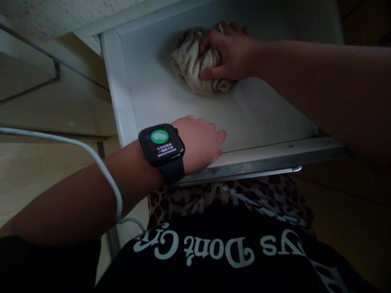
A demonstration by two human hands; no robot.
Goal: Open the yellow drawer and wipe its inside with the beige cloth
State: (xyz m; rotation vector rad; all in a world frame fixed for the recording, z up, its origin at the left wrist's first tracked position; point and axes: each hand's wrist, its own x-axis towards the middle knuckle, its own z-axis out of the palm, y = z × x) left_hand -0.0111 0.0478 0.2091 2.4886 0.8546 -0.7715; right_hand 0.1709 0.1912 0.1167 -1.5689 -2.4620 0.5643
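A bunched beige cloth (pixel 195 65) lies against the bottom of a pulled-out white drawer (pixel 159 110). My right hand (pixel 230 51) is wrapped over the cloth from the right, fingers and thumb pressing into its folds. Near the drawer's front left corner, my left hand (pixel 198 140) curls at the front edge (pixel 238 160), its fingers bent and partly hidden. A black smartwatch (pixel 161 144) with a lit screen sits on the left wrist.
A white cable (pixel 105 171) crosses over my left forearm. Cabinet fronts (pixel 33 81) stand to the left, and a speckled countertop (pixel 55 16) overhangs at the upper left. My body in a black printed shirt (pixel 207 248) is close to the drawer front.
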